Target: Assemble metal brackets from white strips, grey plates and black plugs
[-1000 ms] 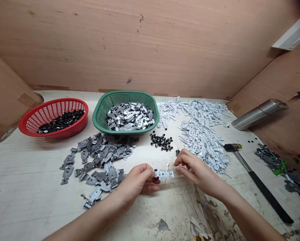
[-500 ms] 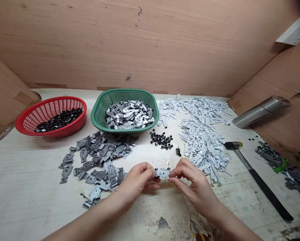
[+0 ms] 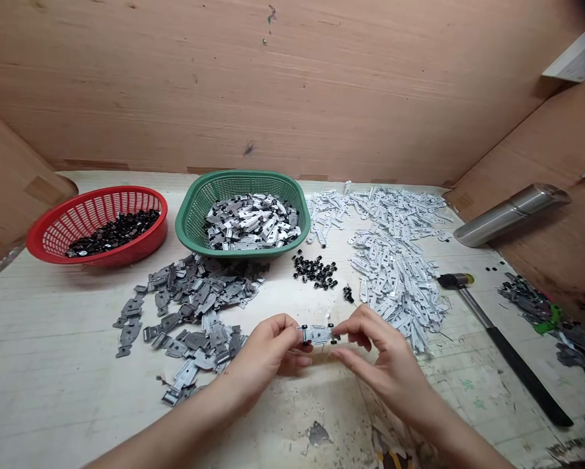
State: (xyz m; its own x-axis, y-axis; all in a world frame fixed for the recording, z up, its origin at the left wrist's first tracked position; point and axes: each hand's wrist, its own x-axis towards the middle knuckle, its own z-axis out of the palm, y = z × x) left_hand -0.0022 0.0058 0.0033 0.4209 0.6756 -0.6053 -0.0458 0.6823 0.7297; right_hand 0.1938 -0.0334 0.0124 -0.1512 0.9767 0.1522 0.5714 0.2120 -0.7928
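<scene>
In front of me, my left hand [image 3: 279, 345] pinches the left end of a small white toy car chassis [image 3: 318, 335] between thumb and fingers. Black wheels on axles cross the chassis at both ends. My right hand [image 3: 378, 352] is at the right end, its thumb apart from the index finger. The index fingertip is close to the right axle; whether it touches is unclear. Beyond the hands lie a pile of black wheel pairs [image 3: 316, 271] and a smaller cluster [image 3: 348, 294]. Grey chassis plates [image 3: 209, 286] lie left, white chassis plates [image 3: 395, 273] right.
A red basket [image 3: 38, 241] holds small black parts. Beside it, a green basket [image 3: 187, 221] is filled with white and grey pieces. At right are a hammer [image 3: 517, 365], a metal cylinder [image 3: 507, 218] and mixed scraps [image 3: 546, 312]. Board walls [image 3: 253, 85] close in the table.
My right thumb and index finger have parted, and the right end of the chassis with its wheels now shows between them. My left hand keeps its hold in place.
</scene>
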